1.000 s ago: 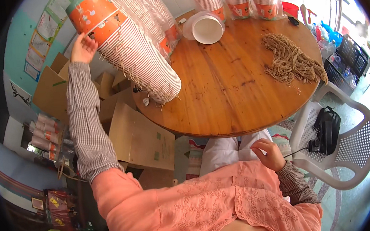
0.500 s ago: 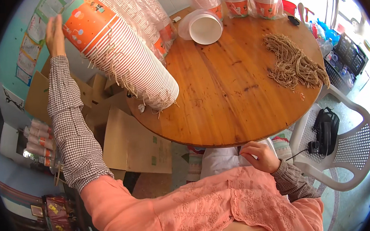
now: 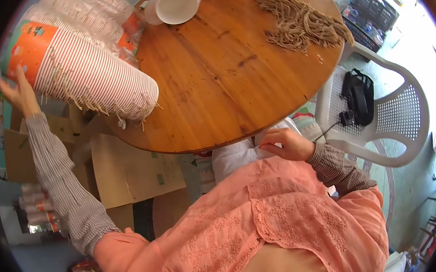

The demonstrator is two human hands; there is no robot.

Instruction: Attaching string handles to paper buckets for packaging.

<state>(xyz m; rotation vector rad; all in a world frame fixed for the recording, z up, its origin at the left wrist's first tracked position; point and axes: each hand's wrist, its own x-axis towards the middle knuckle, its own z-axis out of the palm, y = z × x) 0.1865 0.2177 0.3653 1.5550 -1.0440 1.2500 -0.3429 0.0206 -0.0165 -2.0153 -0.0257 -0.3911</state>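
A long stack of orange-and-white paper cups [image 3: 97,68] leans at a slant over the table's left side, with short ends of twine hanging along its lower flank. My left hand [image 3: 20,94] reaches to the wide orange end of the stack, fingers spread and held against or very near its rim. In front of the table edge, over my lap, is my right hand [image 3: 287,144]. Its fingers are bent and pressed together; whatever may be in them is hidden. A hank of brown twine [image 3: 303,21] lies on the table's far right.
The round wooden table [image 3: 215,90] also bears a white paper cup [image 3: 177,6] on its side and more bagged cup stacks [image 3: 86,21]. Open cardboard boxes [image 3: 134,167] stand below left. A grey plastic chair [image 3: 398,108] with a black bag [image 3: 359,96] is at the right.
The whole view has shifted, so the table sits higher and further left. My left hand stays by the stack's wide end, its fingers more spread. My right hand stays bent over my lap.
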